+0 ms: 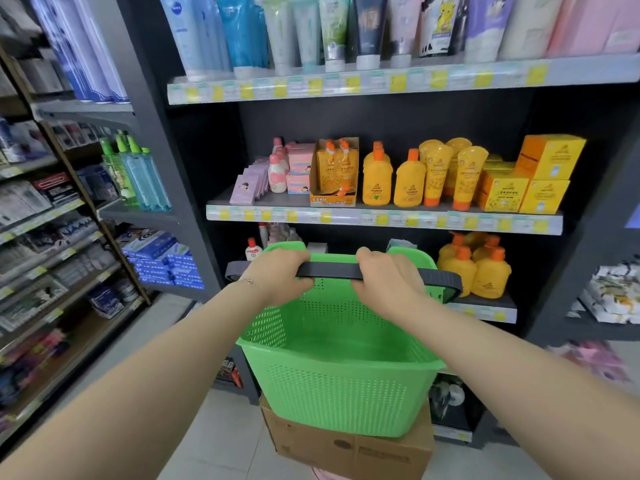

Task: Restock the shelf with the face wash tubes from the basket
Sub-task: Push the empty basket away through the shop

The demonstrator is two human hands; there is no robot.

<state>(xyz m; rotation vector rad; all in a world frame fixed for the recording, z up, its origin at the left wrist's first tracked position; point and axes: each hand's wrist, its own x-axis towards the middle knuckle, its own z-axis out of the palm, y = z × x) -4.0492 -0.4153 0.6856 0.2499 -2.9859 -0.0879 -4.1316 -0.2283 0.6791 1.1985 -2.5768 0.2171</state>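
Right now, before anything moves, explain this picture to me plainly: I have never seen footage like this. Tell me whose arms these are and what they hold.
There is no machine here: a person wears one wide camera on the head, looking forward and down, so the two bare arms are theirs. The left hand and the right hand both grip the dark handle of a green basket. No tubes show inside it. It is over a cardboard box; whether it rests there is unclear. Ahead stands a shop shelf, with face wash tubes on top and yellow bottles below.
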